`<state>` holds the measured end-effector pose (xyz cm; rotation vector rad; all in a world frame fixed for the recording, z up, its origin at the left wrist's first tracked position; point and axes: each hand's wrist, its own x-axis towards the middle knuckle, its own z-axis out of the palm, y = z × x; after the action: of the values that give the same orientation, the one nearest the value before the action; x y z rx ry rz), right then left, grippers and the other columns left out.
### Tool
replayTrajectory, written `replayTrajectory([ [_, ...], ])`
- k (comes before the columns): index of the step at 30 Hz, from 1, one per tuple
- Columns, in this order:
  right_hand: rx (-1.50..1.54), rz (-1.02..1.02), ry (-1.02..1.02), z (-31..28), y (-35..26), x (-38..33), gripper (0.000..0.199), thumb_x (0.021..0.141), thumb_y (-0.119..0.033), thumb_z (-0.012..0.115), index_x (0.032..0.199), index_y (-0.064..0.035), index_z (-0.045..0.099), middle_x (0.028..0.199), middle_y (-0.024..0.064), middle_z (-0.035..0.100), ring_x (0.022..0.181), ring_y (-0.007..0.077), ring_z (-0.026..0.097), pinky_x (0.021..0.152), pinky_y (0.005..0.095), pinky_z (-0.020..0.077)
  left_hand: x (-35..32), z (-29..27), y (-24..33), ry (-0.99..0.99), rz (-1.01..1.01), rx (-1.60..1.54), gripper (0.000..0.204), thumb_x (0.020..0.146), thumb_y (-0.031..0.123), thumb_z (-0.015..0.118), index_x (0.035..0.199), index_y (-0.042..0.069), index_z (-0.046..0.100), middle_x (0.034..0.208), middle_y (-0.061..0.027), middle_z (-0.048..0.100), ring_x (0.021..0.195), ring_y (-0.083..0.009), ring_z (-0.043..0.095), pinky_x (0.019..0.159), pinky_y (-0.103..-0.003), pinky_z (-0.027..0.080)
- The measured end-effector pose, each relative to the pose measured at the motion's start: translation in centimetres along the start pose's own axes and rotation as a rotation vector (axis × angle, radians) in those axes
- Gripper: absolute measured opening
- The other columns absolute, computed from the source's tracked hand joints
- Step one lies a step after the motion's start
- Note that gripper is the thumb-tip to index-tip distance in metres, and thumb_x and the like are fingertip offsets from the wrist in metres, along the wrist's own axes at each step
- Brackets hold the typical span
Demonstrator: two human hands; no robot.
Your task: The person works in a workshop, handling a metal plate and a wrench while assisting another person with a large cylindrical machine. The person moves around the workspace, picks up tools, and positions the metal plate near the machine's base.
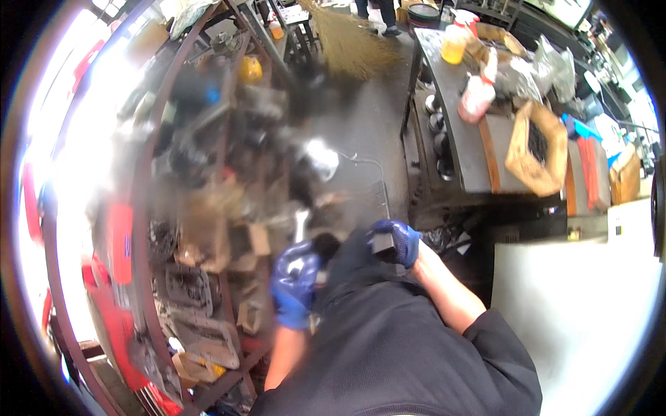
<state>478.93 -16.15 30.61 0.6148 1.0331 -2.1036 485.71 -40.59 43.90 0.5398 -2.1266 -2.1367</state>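
My right hand, in a blue glove, is closed around a small grey block with a flat, square face. It is held in front of my dark trousers. To the left, my left hand wears a matching blue glove and hangs beside the shelving. That glove is smeared, so its fingers and anything in them cannot be made out. A dark rounded shape shows right by its fingertips; its kind is unclear.
At left, a rusty metal rack carries boxes and parts, partly blurred. A dark workbench at right bears spray bottles and a hexagonal cardboard container. A straw broom and another person's legs are farther back. A white panel stands close at right.
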Motion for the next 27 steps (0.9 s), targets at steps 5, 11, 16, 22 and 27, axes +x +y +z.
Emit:
replayTrajectory([
  [5,-0.111,-0.145,-0.135,2.2,-11.4,9.1,0.013,0.097,-0.019,0.07,0.096,-0.0058,0.07,0.086,0.0076,0.072,0.073,0.0245,0.071,0.07,0.0356,0.0615,16.2,5.2,-1.6,0.017,0.181,-0.012,0.027,0.091,0.0,0.08,0.117,0.002,0.072,0.107,-0.0023,0.072,0.09,-0.0093,0.065,0.08,-0.025,0.054],
  [11,-0.546,-0.762,-0.171,1.1,-25.2,25.2,0.015,0.097,-0.013,0.066,0.109,-0.004,0.068,0.1,0.0123,0.073,0.088,0.0264,0.073,0.083,0.0397,0.0641,39.0,12.1,2.1,-0.063,0.34,0.097,0.02,0.09,0.011,0.085,0.105,0.011,0.072,0.102,-0.0018,0.076,0.087,-0.0097,0.07,0.074,-0.026,0.053],
  [16,0.344,-0.063,-0.2,2.0,-39.3,32.8,0.024,0.103,-0.012,0.06,0.124,-0.0036,0.068,0.116,0.0156,0.075,0.103,0.0276,0.075,0.085,0.0399,0.0644,53.8,17.4,10.0,-0.242,0.315,0.222,0.008,0.098,0.006,0.073,0.103,0.006,0.067,0.089,-0.0006,0.068,0.074,-0.0071,0.061,0.069,-0.025,0.051],
  [22,0.608,0.024,0.288,-0.9,-56.3,51.1,0.029,0.1,-0.037,0.055,0.107,-0.0101,0.063,0.092,0.0122,0.071,0.082,0.0309,0.066,0.079,0.0479,0.0554,67.5,28.6,17.9,-0.561,0.139,-0.147,0.02,0.093,0.012,0.076,0.104,0.007,0.06,0.088,-0.0046,0.063,0.069,-0.0125,0.059,0.061,-0.027,0.05],
  [27,0.904,0.042,0.345,-5.5,-67.7,67.0,0.021,0.1,-0.037,0.054,0.095,-0.0174,0.061,0.083,0.0058,0.068,0.071,0.0275,0.064,0.06,0.0473,0.0539,77.2,33.2,21.3,-0.492,0.14,-0.166,0.033,0.088,0.011,0.081,0.112,0.005,0.058,0.093,-0.0043,0.062,0.076,-0.0133,0.059,0.067,-0.029,0.051],
])
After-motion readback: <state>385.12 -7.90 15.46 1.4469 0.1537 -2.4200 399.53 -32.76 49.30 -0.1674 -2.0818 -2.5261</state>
